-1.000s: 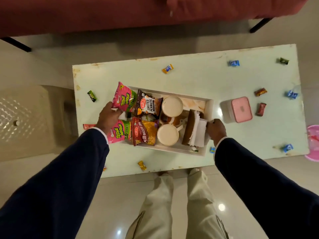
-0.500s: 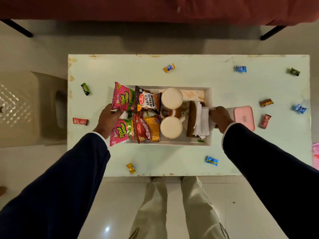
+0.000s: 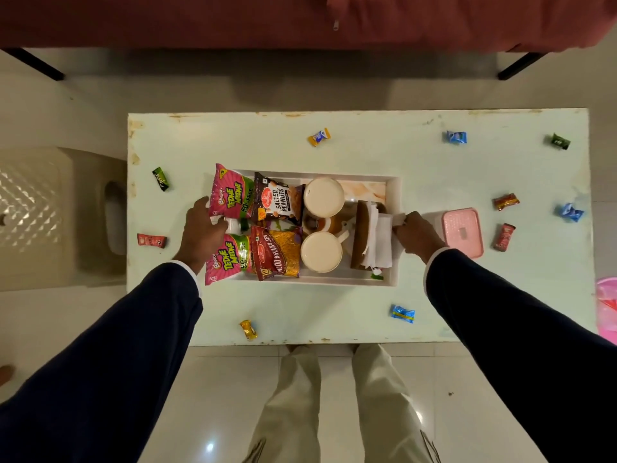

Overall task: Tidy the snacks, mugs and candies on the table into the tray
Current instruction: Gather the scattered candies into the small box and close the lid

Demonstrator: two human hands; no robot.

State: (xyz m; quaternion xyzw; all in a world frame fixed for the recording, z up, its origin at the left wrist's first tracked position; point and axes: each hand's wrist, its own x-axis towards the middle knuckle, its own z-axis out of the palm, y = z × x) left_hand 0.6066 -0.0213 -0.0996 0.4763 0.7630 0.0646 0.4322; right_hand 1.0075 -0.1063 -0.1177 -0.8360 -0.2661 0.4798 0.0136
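A white tray [image 3: 317, 281] rests on the pale green table [image 3: 367, 152]. It holds two pink snack packets [image 3: 233, 192], a peanuts packet [image 3: 277, 202], an orange-red packet [image 3: 277, 255], two cream mugs [image 3: 324, 197] and a brown napkin holder [image 3: 362, 235]. My left hand [image 3: 203, 228] grips the tray's left end beside the pink packets. My right hand [image 3: 417, 233] grips its right rim by the napkins. Several wrapped candies lie loose on the table, among them a yellow one [image 3: 319, 137], a blue one [image 3: 403, 314] and a gold one [image 3: 248, 330].
A pink-lidded box [image 3: 462, 232] stands just right of my right hand, with red candies [image 3: 503, 237] beyond it. A beige plastic stool [image 3: 50, 212] sits left of the table, a red sofa [image 3: 233, 18] behind it, and a pink object [image 3: 607, 305] at the right edge.
The tray has turned square to the table and now sits farther from the front edge. Both hands have stayed on its ends.
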